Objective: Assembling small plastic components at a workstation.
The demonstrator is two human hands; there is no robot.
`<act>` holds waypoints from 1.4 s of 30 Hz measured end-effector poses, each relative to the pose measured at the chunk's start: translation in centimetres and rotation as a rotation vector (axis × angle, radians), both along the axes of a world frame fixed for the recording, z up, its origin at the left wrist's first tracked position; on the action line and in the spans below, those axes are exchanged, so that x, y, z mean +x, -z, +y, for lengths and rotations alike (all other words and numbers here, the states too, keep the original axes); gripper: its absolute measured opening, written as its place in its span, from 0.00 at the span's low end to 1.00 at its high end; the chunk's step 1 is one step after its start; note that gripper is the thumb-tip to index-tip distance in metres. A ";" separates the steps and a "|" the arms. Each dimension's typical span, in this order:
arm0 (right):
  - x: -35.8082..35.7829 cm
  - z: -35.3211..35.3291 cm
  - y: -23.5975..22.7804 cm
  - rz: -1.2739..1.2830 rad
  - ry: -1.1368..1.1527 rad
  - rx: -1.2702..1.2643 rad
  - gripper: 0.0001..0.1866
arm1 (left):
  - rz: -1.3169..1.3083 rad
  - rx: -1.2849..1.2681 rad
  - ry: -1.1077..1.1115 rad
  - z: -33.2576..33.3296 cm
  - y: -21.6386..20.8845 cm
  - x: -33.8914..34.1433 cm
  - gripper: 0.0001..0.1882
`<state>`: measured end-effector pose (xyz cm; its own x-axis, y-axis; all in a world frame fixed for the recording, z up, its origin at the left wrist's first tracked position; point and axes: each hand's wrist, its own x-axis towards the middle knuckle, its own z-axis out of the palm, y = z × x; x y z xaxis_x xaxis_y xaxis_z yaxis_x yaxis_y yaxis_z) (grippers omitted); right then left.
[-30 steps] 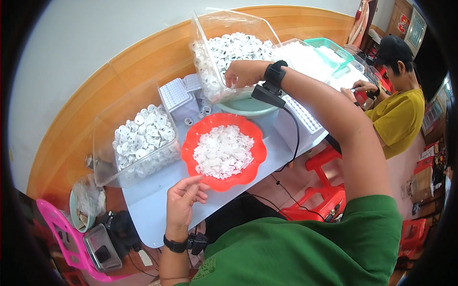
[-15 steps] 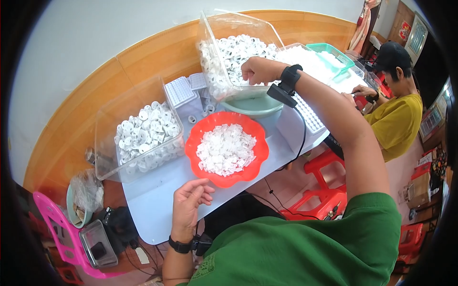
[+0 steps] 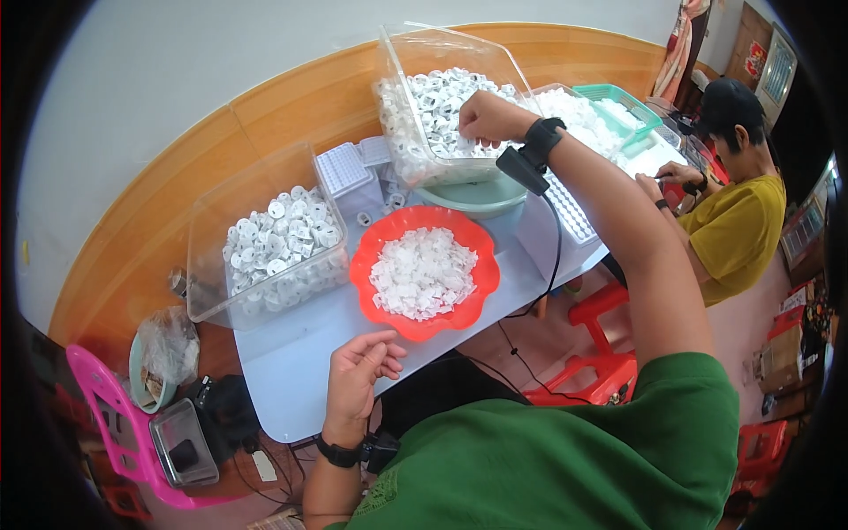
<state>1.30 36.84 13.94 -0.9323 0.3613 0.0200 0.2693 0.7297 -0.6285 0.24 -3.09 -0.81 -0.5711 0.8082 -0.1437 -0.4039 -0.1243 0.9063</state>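
Note:
My right hand (image 3: pixel 495 119) is over the near wall of a clear plastic bin (image 3: pixel 521 84) at the back, with its fingers curled down and pinched. White round plastic parts (image 3: pixel 446 97) with dark marks fill that bin. What the fingertips hold, if anything, blends in with those parts. My left hand (image 3: pixel 360 367) hovers by the table's front edge, its fingers loosely bent and apart, holding nothing that I can see. Just beyond it stands a red scalloped bowl (image 3: pixel 367 291), heaped with small translucent white plastic pieces (image 3: pixel 424 272).
Another clear bin (image 3: pixel 203 305) of white round parts (image 3: pixel 278 230) stands left. Behind the bowl are white gridded trays (image 3: pixel 343 168) and a pale green basin (image 3: pixel 477 201). A white gridded box (image 3: pixel 565 221) and green basket (image 3: pixel 640 110) lie right, near a co-worker in yellow (image 3: pixel 733 221).
My right hand has shifted slightly right and reaches down toward the parts in the back bin, fingers pinched. The left hand stays by the bowl. The whole view has shifted slightly.

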 end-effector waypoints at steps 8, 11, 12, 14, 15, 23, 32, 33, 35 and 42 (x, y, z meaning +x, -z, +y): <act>6.6 -4.1 -2.3 0.437 0.045 -0.399 0.06 | 0.106 0.023 0.008 1.4 -1.2 1.3 0.12; 8.8 -8.0 -0.8 0.431 0.004 -0.585 0.06 | 0.311 0.075 -0.063 2.2 -2.1 2.4 0.15; 9.4 -9.9 -0.2 0.406 -0.001 -0.640 0.06 | 0.435 0.119 -0.103 2.5 -2.6 2.7 0.18; 10.7 -13.4 1.3 0.332 -0.036 -0.743 0.05 | 0.582 0.155 -0.137 3.3 -4.2 3.3 0.21; 11.1 -14.7 2.3 0.305 -0.061 -0.762 0.05 | 0.742 0.200 -0.164 3.7 -4.7 3.5 0.24; 11.7 -20.3 6.9 0.158 -0.103 -0.808 0.07 | 0.362 0.169 -0.036 4.1 -2.6 4.1 0.13; 12.6 -21.0 9.1 0.284 -0.247 -0.595 0.07 | -0.413 0.413 0.210 2.8 0.4 3.0 0.19; 12.6 -21.5 8.9 0.285 -0.227 -0.651 0.06 | -0.416 0.407 0.208 2.8 0.6 3.1 0.19; 12.5 -21.9 8.9 0.285 -0.203 -0.709 0.05 | -0.464 0.455 0.272 3.0 1.3 3.2 0.20; 12.4 -21.5 10.1 0.281 -0.204 -0.687 0.01 | -0.458 0.374 0.234 3.1 1.7 3.5 0.21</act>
